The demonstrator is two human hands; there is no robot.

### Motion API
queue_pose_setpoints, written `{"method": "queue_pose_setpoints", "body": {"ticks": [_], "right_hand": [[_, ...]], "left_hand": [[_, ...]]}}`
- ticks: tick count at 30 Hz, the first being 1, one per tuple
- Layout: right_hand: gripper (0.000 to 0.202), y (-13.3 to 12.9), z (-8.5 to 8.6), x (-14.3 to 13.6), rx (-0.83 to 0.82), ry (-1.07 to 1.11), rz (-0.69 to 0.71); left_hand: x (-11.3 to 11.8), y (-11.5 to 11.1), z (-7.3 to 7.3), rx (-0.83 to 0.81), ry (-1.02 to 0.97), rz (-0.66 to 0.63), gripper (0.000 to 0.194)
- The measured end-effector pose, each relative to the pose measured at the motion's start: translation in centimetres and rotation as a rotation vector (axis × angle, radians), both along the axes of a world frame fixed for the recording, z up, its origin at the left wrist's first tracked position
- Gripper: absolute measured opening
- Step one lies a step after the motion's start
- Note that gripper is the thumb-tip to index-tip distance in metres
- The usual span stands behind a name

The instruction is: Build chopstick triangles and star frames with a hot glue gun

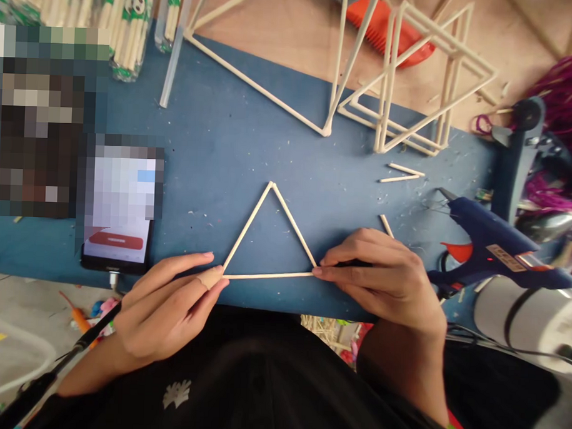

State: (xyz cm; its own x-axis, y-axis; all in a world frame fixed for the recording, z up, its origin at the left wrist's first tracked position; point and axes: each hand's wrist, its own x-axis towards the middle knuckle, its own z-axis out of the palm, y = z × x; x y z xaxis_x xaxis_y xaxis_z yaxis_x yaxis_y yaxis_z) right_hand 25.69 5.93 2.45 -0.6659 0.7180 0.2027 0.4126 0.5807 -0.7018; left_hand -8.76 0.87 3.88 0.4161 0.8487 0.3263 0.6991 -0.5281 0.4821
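Note:
A small triangle of thin wooden sticks (248, 229) lies on the blue tabletop near its front edge, its peak pointing away from me. My left hand (170, 304) pinches its lower left corner between thumb and fingers, with the index finger stretched out above. At the lower right corner, my right hand (382, 274) pinches the joint with its fingertips. The bottom stick (269, 276) spans between both hands. To the right of my right hand rests a blue glue gun (491, 243), its nozzle toward the back left.
Large stick frames (257, 85) and a star-like stick frame (411, 112) stand behind. Loose short sticks (402, 173) lie nearer. A phone (120, 202) with a cable sits left. Bagged chopsticks (128, 27) lie back left; a red brush (390, 30) lies at the back.

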Motion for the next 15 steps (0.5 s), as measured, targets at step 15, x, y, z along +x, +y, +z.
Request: {"method": "queue_pose_setpoints", "body": {"ticks": [15], "right_hand": [[0.025,-0.3,-0.6,0.0,0.005,0.054,0.003]], "left_hand": [[-0.7,-1.2,-1.1,0.01,-0.018,-0.002,0.04]]}}
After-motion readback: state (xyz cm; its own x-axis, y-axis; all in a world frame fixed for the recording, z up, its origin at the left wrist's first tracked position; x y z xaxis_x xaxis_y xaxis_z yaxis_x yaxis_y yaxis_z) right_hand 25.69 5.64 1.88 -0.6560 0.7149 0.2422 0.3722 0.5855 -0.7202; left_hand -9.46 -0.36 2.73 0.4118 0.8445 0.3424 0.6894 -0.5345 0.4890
